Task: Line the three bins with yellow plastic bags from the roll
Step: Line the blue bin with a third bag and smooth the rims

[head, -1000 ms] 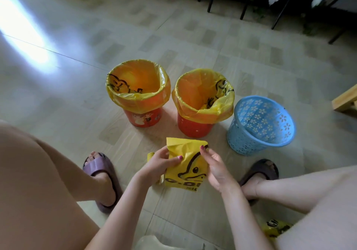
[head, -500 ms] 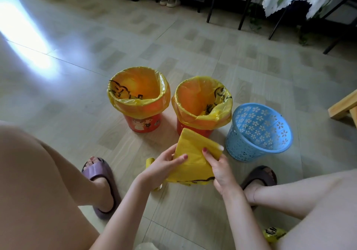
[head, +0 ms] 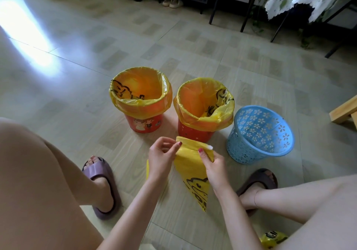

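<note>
- Fingertips of left hand (head: 161, 154) and right hand (head: 213, 164) pinch the flat yellow plastic bag (head: 193, 170) at its top edge.
- Thin film may stay stuck shut or tear if tugged before reaching the unlined blue perforated plastic bin (head: 260, 133).

Glossy plastic bag (head: 190, 169), perforated plastic basket (head: 260, 135)

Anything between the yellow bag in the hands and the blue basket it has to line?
Nothing visible. The yellow bag, pinched by the left hand and right hand, hangs just left of the blue basket. The floor between them is bare, and the basket's mouth is open. The lined red bin stands behind, off the path.
</note>
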